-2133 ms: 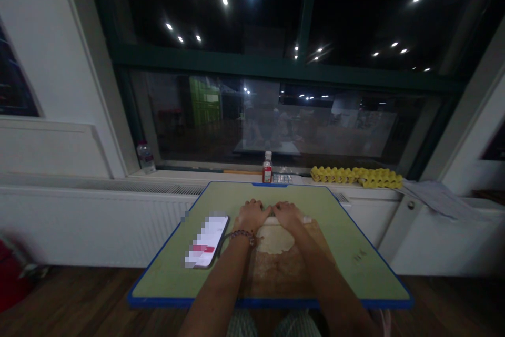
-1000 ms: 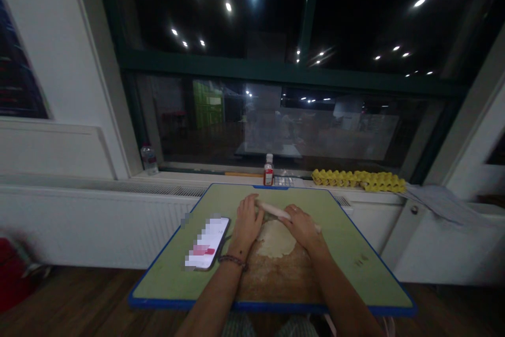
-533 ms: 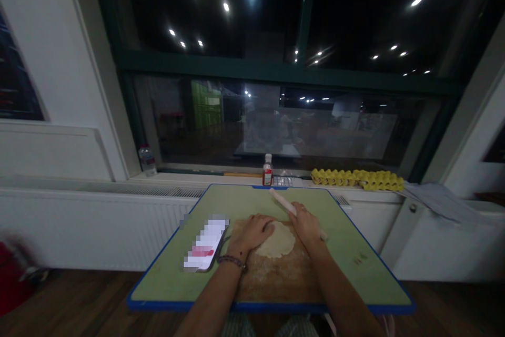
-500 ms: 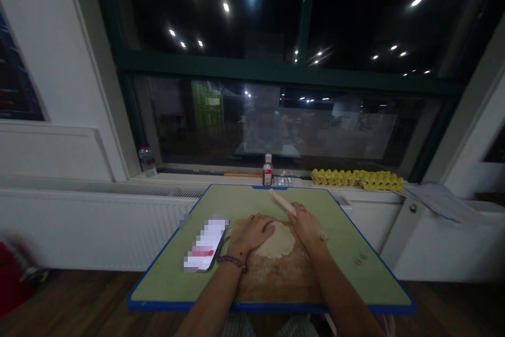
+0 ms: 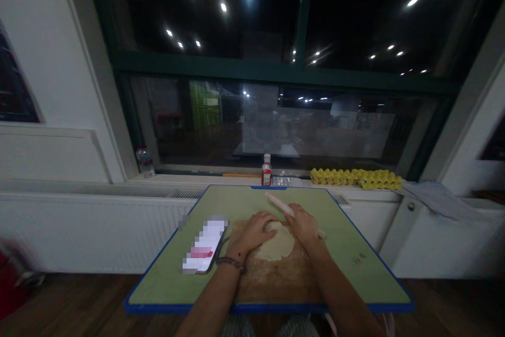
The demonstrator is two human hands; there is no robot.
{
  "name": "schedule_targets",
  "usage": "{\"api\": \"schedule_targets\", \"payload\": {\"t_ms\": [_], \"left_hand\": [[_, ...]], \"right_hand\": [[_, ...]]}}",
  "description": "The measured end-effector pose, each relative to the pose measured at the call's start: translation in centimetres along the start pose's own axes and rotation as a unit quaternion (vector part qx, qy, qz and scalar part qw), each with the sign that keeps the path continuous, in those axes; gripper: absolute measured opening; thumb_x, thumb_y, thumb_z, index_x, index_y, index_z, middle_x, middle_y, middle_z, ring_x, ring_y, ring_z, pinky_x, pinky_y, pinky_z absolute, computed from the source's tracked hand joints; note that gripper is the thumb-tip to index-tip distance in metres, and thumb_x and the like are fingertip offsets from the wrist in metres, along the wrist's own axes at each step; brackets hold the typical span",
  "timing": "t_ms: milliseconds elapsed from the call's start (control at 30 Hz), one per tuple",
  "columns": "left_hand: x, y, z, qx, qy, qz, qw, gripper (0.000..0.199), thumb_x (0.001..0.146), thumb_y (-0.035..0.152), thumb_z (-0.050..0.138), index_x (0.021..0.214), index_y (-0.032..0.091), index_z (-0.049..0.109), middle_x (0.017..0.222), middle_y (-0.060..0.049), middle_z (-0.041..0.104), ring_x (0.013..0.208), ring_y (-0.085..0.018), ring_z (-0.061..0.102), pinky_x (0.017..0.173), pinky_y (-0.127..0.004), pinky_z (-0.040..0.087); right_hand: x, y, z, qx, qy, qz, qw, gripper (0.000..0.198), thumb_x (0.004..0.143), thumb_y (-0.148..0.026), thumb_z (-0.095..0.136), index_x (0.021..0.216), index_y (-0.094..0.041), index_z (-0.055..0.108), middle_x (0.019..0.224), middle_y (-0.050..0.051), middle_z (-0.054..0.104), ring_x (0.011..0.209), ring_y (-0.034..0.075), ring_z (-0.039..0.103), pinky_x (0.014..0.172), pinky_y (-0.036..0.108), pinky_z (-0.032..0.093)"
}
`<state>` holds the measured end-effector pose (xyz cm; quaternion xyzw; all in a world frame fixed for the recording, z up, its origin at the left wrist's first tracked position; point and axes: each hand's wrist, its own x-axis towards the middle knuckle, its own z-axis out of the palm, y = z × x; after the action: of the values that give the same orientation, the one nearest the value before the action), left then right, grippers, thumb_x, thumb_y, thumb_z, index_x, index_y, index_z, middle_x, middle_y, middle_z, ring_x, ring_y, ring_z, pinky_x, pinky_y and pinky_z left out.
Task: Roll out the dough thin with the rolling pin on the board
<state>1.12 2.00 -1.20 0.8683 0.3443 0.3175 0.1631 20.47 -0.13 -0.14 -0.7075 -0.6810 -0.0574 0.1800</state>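
A thin, roughly round sheet of dough [image 5: 279,245] lies on a floured wooden board [image 5: 280,284]. My left hand [image 5: 254,232] rests over the dough's upper left edge, thumb apart from the stretched fingers; a beaded bracelet is on that wrist. Closed around a pale rolling pin [image 5: 278,202] is my right hand [image 5: 303,224], at the dough's right edge. The pin slants from upper left to lower right, its ends showing on either side of the hand. Whether the pin touches the dough beneath my hand is hidden.
A lit phone [image 5: 205,246] lies left of the board on the green, blue-edged table [image 5: 169,284]. On the windowsill behind stand a red-labelled bottle [image 5: 266,171], yellow egg cartons [image 5: 355,177] and a clear bottle [image 5: 145,162]. A white radiator [image 5: 98,237] runs below the sill.
The rolling pin and my right hand have shifted slightly left and closer to the dough. My left hand stays at the dough's edge, moved up only a little.
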Motion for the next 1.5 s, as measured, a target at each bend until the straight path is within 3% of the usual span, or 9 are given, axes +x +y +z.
{"api": "schedule_targets", "payload": {"t_ms": [233,367,533,733,867,1167,1333,1500], "left_hand": [[0.0,-0.5,0.3,-0.053,-0.020,-0.028,0.998,0.020,0.084,0.027,0.062,0.101,0.020,0.068,0.101,-0.005,0.069,0.096,-0.020,0.063,0.087,-0.029,0.046],[0.0,-0.6,0.5,-0.041,-0.050,-0.062,0.996,0.018,0.087,0.035,0.058,0.086,0.019,0.065,0.083,0.000,0.069,0.078,-0.017,0.061,0.071,-0.025,0.044],[0.2,-0.6,0.5,-0.008,-0.021,-0.094,0.995,0.024,0.092,0.036,0.053,0.076,0.019,0.059,0.075,0.001,0.065,0.072,-0.015,0.058,0.065,-0.024,0.039],[0.2,-0.2,-0.3,0.055,0.040,-0.174,0.982,0.018,0.099,0.029,0.043,0.096,0.022,0.059,0.079,-0.001,0.067,0.077,-0.019,0.063,0.067,-0.026,0.038],[0.0,0.6,-1.1,0.088,0.042,-0.214,0.972,0.022,0.101,0.033,0.041,0.113,0.027,0.057,0.086,-0.002,0.071,0.085,-0.022,0.067,0.068,-0.027,0.039],[0.0,0.3,-0.4,0.062,-0.004,-0.177,0.982,0.027,0.087,0.036,0.062,0.112,0.026,0.060,0.086,0.001,0.070,0.083,-0.020,0.066,0.069,-0.025,0.043],[0.0,-0.3,-0.1,0.039,0.005,-0.148,0.988,0.017,0.090,0.028,0.054,0.104,0.024,0.063,0.089,0.000,0.071,0.085,-0.020,0.065,0.073,-0.026,0.043],[0.0,-0.3,-0.1,0.019,0.010,-0.113,0.993,0.021,0.094,0.025,0.046,0.105,0.023,0.064,0.091,-0.001,0.072,0.085,-0.019,0.066,0.076,-0.026,0.045]], "right_hand": [[-0.1,-0.1,0.0,-0.005,0.001,-0.003,1.000,0.029,0.099,-0.035,0.044,0.122,-0.023,0.056,0.112,0.008,0.068,0.096,0.018,0.068,0.073,0.024,0.047],[0.0,0.0,0.1,-0.005,-0.001,-0.005,1.000,0.028,0.099,-0.034,0.045,0.122,-0.023,0.056,0.109,0.007,0.069,0.094,0.018,0.068,0.072,0.024,0.047],[0.0,0.1,0.2,-0.003,0.003,-0.009,1.000,0.028,0.099,-0.035,0.045,0.122,-0.024,0.056,0.112,0.007,0.068,0.096,0.017,0.068,0.075,0.023,0.047],[-0.1,0.1,0.1,-0.001,0.002,-0.017,1.000,0.029,0.099,-0.034,0.043,0.122,-0.023,0.057,0.113,0.008,0.068,0.096,0.018,0.067,0.075,0.024,0.048],[-0.1,0.1,0.0,0.003,0.004,-0.015,1.000,0.028,0.098,-0.034,0.045,0.121,-0.023,0.057,0.113,0.007,0.068,0.097,0.019,0.067,0.077,0.025,0.048],[0.0,0.1,0.2,0.010,0.007,-0.008,1.000,0.030,0.097,-0.035,0.046,0.122,-0.023,0.058,0.113,0.007,0.069,0.094,0.019,0.068,0.076,0.025,0.048],[-0.2,0.1,0.1,0.011,0.010,-0.012,1.000,0.028,0.098,-0.035,0.046,0.121,-0.024,0.058,0.112,0.007,0.069,0.094,0.019,0.068,0.075,0.025,0.047],[-0.2,0.0,-0.1,0.015,0.008,-0.012,1.000,0.027,0.098,-0.035,0.047,0.119,-0.024,0.059,0.110,0.006,0.070,0.093,0.019,0.068,0.073,0.025,0.046]]}}
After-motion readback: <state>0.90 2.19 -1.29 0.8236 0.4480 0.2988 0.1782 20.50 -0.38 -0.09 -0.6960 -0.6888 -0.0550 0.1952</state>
